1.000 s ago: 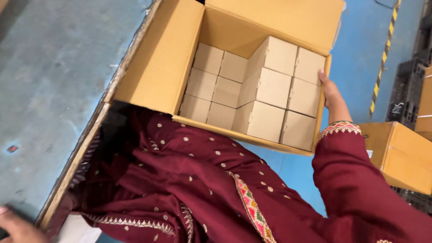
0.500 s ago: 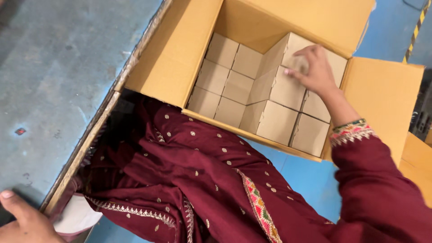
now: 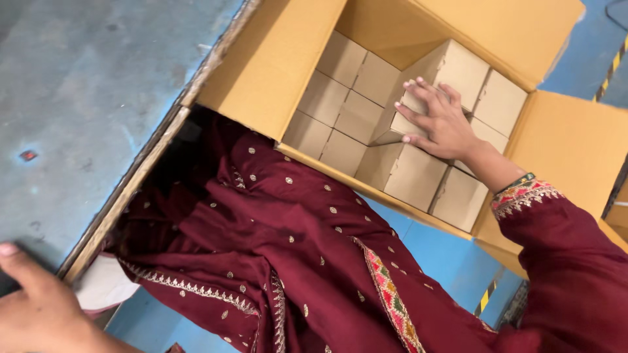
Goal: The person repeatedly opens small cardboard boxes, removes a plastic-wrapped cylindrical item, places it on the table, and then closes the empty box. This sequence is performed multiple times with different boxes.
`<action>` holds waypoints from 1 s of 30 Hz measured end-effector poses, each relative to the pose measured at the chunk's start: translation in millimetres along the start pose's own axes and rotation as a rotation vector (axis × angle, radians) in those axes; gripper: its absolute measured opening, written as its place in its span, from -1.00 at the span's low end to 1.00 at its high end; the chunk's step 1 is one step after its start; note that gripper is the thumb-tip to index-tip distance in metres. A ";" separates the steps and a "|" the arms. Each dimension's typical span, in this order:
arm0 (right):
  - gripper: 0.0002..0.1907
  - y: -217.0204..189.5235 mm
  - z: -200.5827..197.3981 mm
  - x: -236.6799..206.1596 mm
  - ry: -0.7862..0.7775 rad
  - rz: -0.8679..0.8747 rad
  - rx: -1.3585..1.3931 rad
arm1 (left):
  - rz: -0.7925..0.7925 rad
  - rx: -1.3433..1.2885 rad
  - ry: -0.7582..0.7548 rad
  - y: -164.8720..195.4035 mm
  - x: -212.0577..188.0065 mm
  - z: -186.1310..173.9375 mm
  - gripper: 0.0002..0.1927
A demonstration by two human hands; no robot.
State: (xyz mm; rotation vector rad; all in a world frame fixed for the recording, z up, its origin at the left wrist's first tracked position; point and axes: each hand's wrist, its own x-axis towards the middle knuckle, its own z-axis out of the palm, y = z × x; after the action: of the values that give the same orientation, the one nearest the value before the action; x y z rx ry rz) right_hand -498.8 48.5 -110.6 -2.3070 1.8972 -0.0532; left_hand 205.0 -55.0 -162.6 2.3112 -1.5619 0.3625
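A large open cardboard carton (image 3: 275,65) holds several small plain cardboard boxes in two layers. My right hand (image 3: 437,119) reaches into it and lies flat, fingers spread, on one small box (image 3: 400,124) of the upper layer, between its neighbours. A taller small box (image 3: 451,65) stands just behind the hand. My left hand (image 3: 39,314) is at the bottom left corner, thumb up, resting against the edge of a grey-blue table (image 3: 98,98), close to a white sheet (image 3: 104,287). It holds nothing that I can see.
My dark red embroidered garment (image 3: 275,261) fills the lower middle. The blue floor (image 3: 445,248) shows below the carton, with yellow-black marking tape (image 3: 484,301). The carton's right flap (image 3: 575,150) lies open outward. Another cardboard box edge (image 3: 618,216) is at the far right.
My right hand came from the carton's outer right edge into the carton and now presses flat on an upper small box. My left hand rose further into view at the bottom left.
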 end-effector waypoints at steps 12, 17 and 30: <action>0.31 -13.1 -14.0 87.5 -0.372 0.313 -0.274 | 0.384 -0.369 0.190 49.0 23.2 -46.7 -0.88; 0.32 -41.7 -91.1 77.8 0.072 0.264 -0.079 | 0.319 -0.414 0.206 65.9 25.4 -56.5 -0.89; 0.28 -214.6 -160.9 105.1 -0.071 -0.754 0.207 | 0.124 -1.256 0.069 125.0 -53.0 -108.1 -0.90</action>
State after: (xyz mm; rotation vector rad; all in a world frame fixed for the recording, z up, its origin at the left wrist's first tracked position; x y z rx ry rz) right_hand -289.5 -29.8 71.2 -2.6700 0.8490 -0.2335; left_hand 66.4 -9.7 -68.5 1.2017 -1.2849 -0.4223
